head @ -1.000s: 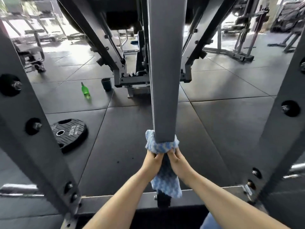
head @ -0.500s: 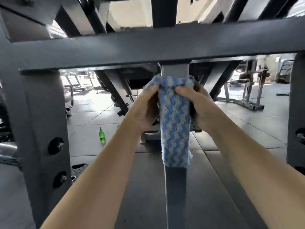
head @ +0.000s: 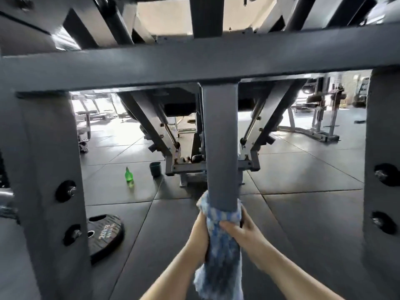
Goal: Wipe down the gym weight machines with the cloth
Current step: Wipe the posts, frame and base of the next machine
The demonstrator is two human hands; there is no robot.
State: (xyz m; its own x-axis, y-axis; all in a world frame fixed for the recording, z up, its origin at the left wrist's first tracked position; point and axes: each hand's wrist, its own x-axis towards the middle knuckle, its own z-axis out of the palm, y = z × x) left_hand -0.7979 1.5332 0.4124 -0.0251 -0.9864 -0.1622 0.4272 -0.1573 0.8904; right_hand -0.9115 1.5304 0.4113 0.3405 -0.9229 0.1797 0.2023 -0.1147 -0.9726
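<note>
Blue-white cloth (head: 220, 245) wraps the grey post (head: 219, 148); left hand (head: 200, 232) and right hand (head: 240, 231) seemingly grip it.

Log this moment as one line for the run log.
hands: both grip cloth | cloth: wrapped round post | step: wiping post

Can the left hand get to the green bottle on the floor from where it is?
Probably not: the left hand grips the cloth on the central post, and the green bottle stands well beyond the frame, out on the floor.
</note>
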